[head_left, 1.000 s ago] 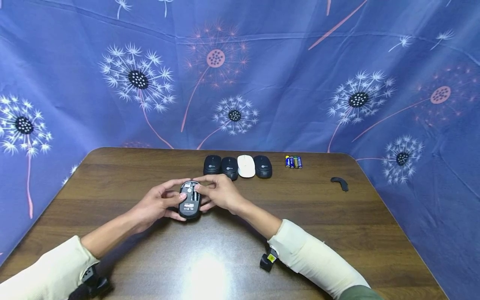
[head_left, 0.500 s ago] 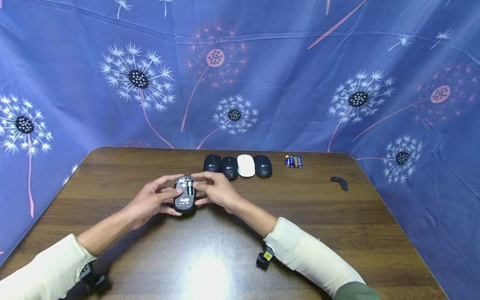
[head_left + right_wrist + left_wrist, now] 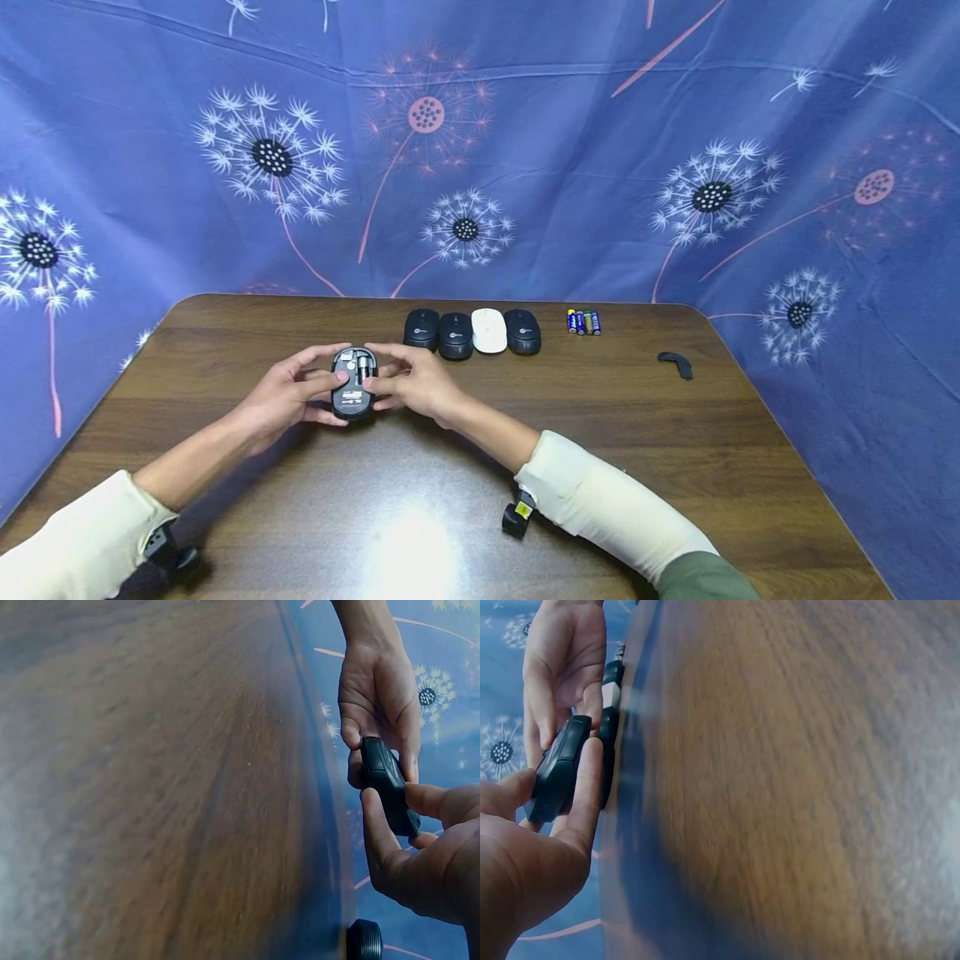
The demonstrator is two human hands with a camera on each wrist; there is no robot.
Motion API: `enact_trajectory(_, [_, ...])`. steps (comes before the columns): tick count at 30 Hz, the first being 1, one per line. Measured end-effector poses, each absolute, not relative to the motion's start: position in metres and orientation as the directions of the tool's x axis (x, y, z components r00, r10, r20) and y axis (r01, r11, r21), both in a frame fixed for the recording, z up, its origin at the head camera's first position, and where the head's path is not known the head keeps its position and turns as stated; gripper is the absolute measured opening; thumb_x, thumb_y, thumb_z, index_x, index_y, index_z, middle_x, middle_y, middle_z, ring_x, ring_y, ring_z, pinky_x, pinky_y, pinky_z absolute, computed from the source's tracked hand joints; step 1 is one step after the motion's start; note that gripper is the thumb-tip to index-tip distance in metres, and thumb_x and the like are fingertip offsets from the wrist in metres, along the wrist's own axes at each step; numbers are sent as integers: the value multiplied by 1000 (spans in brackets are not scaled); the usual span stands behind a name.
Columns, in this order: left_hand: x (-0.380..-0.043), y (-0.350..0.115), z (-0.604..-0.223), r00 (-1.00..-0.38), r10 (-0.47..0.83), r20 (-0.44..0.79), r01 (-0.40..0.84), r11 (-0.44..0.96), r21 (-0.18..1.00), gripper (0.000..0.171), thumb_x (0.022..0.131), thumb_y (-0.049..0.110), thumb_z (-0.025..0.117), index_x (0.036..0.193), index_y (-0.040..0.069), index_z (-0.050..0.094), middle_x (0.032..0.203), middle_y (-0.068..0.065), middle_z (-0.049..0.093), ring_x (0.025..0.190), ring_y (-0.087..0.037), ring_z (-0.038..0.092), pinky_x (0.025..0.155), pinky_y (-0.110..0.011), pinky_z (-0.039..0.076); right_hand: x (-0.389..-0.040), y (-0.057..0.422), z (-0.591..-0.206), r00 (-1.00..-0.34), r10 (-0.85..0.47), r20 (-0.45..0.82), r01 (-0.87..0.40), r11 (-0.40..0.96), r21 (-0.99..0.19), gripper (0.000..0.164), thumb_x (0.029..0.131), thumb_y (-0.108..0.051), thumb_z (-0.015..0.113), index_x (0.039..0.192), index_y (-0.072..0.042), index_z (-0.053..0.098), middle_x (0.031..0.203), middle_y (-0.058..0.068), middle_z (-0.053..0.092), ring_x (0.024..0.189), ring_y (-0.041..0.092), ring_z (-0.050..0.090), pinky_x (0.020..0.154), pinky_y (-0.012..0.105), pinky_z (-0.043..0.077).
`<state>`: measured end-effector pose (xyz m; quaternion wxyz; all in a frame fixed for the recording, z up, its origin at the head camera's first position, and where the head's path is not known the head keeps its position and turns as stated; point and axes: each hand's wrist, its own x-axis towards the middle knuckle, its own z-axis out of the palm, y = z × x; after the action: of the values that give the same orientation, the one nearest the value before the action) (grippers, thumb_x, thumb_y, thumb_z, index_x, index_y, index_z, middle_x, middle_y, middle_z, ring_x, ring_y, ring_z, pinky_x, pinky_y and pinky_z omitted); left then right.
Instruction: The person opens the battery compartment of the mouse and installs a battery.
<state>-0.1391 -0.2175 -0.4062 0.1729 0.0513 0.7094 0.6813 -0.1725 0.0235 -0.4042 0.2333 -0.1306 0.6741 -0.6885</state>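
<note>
A black computer mouse (image 3: 353,383) is held upside down above the brown table (image 3: 660,450), its battery bay uncovered and a battery visible inside. My left hand (image 3: 288,393) grips its left side with thumb and fingers. My right hand (image 3: 405,385) holds the right side, its thumb on the underside by the bay. The left wrist view shows the mouse (image 3: 559,769) edge-on between the fingers of both hands; the right wrist view shows the mouse (image 3: 387,784) pinched likewise.
At the table's far edge sit three black mice (image 3: 422,328) and one white mouse (image 3: 489,330) in a row, with several batteries (image 3: 583,322) to their right. A small black cover piece (image 3: 676,364) lies far right. A dandelion-print blue cloth (image 3: 480,150) hangs behind.
Both hands have carried the upturned mouse leftward and a little farther away across the table. The grip looks the same.
</note>
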Motion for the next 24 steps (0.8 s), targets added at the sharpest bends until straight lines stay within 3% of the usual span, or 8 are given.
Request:
enact_trajectory(12, [-140,-238,-407,-943,310,-119,-107,56,993,55,115,11,67,167,16,51,120,-5,78,101,-21,83,85,-48,74,-173,2,-407,-875,-474,-100,116,-3,-993,66,97,10,81,158,-9,65,116,20,75,86,20,79,84,39,74])
enact_trajectory(24, [-144,-262,-411,-948,278,-157,-132,108,985,53,116,15,66,166,20,51,119,5,81,102,-18,83,85,-43,74,-176,-27,-408,-873,-468,-140,152,11,-988,66,99,10,79,160,-7,62,117,24,78,94,29,83,86,40,74])
